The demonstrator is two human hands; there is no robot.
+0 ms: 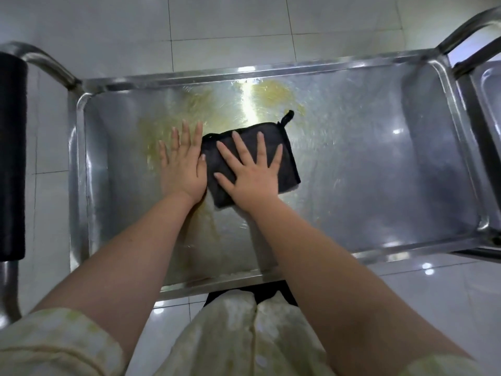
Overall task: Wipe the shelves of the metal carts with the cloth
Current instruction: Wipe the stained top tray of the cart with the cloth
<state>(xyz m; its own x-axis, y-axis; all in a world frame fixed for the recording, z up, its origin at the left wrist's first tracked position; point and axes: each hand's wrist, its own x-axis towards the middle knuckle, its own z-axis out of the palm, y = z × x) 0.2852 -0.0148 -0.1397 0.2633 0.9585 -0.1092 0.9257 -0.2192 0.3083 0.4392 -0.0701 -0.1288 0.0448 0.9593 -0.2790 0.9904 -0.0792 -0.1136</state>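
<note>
The black cloth (288, 164) lies folded flat in the middle of the frame, on the top shelf (379, 172) of the metal cart, with its small hanging loop (289, 117) pointing to the upper right. My right hand (252, 175) presses down on it, palm flat and fingers spread wide. My left hand (184, 164) lies flat on the bare metal just left of the cloth, fingers straight and close together, the thumb at the cloth's left edge; neither hand grips anything. Yellowish smears (273, 90) spread over the shelf above the cloth and to its left, and a fainter streak runs down toward the lower middle, under my forearms. The right half of the shelf looks shinier and free of that film, though I cannot say whether it has been wiped or was never dirty. So I judge this shelf to be at best partly done: the smeared patch around and beyond my hands is left to wipe. Any lower shelves are hidden. The padded black handle (12, 158) stands at the left edge, a second cart (488, 99) shows at the right edge with its shelf barely visible, and pale floor tiles (217, 23) surround it all.
</note>
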